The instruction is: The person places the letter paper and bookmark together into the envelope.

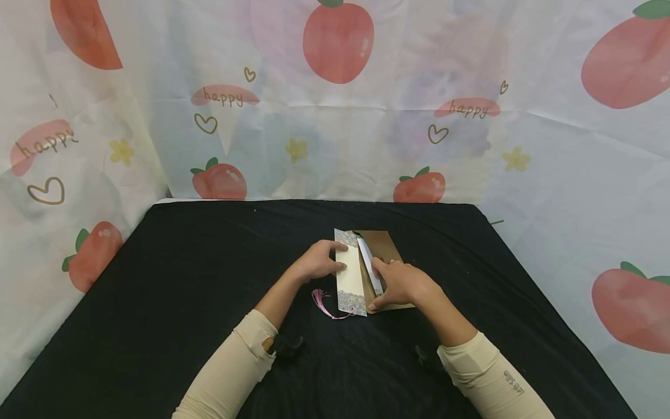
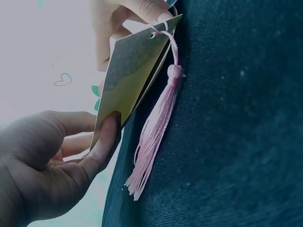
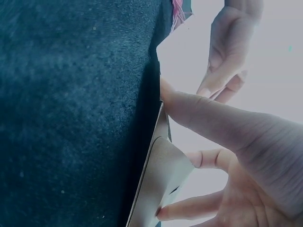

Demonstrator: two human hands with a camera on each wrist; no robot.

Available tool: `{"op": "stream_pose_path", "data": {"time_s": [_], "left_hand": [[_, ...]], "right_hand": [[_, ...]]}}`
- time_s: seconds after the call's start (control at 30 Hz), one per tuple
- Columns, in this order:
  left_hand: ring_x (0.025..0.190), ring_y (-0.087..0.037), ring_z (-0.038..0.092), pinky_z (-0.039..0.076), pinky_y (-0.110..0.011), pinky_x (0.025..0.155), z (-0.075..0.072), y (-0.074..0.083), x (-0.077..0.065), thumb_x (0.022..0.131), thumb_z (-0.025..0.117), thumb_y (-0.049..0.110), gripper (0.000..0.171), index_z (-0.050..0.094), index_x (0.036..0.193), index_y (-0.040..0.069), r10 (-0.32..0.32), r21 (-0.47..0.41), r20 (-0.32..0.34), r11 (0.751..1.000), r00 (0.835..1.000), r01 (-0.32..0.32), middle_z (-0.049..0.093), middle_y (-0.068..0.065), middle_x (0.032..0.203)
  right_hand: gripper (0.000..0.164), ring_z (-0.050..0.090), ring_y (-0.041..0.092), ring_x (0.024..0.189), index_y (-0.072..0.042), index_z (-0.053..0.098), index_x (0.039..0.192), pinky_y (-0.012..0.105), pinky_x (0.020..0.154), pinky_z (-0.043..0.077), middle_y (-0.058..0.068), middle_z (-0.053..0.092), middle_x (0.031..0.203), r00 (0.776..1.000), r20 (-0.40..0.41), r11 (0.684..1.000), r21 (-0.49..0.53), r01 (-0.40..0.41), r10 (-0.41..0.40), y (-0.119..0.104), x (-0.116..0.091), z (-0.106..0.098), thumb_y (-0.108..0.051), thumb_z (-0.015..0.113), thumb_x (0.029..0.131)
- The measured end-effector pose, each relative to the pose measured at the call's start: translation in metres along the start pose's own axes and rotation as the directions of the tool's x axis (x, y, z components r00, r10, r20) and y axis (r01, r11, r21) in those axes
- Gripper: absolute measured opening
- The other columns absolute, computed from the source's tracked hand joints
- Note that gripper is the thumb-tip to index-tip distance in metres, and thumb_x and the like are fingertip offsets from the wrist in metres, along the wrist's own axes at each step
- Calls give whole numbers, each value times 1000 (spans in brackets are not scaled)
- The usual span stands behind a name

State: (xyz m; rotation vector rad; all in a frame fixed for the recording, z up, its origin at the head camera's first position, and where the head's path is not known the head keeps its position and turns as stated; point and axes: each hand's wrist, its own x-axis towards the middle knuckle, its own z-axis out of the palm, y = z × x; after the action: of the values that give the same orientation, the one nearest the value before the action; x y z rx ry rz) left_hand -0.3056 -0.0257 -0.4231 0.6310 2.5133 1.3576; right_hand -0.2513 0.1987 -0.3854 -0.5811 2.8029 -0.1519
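A cream bookmark (image 1: 349, 276) with grey lace-patterned ends stands slightly tilted at the middle of the table. From a hole in its near corner trails a pink tassel (image 2: 158, 127). My left hand (image 1: 317, 261) pinches the bookmark's left edge, thumb on one face and fingers behind. Just right of it lies a brown kraft paper envelope (image 1: 381, 241), with a white strip of paper (image 1: 369, 265) showing along its opening. My right hand (image 1: 407, 283) holds the envelope, thumb at its near left corner and fingers spread on its raised paper (image 3: 165, 161). What lies inside is hidden.
A black cloth (image 1: 209, 273) covers the table. Behind and at both sides hangs a white curtain (image 1: 335, 145) printed with fruit, hearts and lettering. Dark straps (image 1: 288, 344) sit near the wrists.
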Motion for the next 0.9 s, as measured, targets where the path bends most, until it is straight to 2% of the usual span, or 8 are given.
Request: {"op": "stream_pose_path", "data": {"time_s": [0.3,0.43,0.6,0.77,0.9], "left_hand": [[78,-24,72,59,-31,72,1,-4,0,95,69,-4,48,57,141,-9,-21,-66,24,998,1000,22,62,-26,129],[80,-25,72,59,-32,73,2,-5,1,95,69,-5,48,57,141,-10,-27,-94,26,995,999,29,63,-26,124],[78,-22,70,59,-31,71,3,-8,2,94,71,-5,48,58,140,-9,-34,-73,20,997,999,35,64,-22,115],[75,-20,69,57,-30,69,3,-10,3,93,72,-3,48,60,140,-7,-39,-51,12,998,999,39,63,-20,116],[78,-21,70,58,-30,70,5,-10,3,93,72,-5,49,59,140,-9,-47,-81,16,996,999,48,63,-20,115]], "right_hand": [[65,56,24,79,-14,51,108,44,68,48,6,54,87,1000,0,1000,9,6,-6,-1,-1,-1,-49,94,72],[63,56,24,79,-14,52,110,44,69,48,6,55,89,1000,2,1000,27,0,0,0,-1,-1,-48,92,75],[55,55,23,77,-14,52,110,41,67,45,6,54,87,1000,7,999,45,-13,13,2,1,-1,-48,86,83],[47,55,23,75,-13,51,110,41,66,46,6,53,85,1000,2,998,54,-16,16,2,2,0,-48,77,92],[46,56,23,75,-12,51,110,42,67,47,6,53,85,1000,-3,999,50,-7,7,0,1,0,-49,74,94]]}}
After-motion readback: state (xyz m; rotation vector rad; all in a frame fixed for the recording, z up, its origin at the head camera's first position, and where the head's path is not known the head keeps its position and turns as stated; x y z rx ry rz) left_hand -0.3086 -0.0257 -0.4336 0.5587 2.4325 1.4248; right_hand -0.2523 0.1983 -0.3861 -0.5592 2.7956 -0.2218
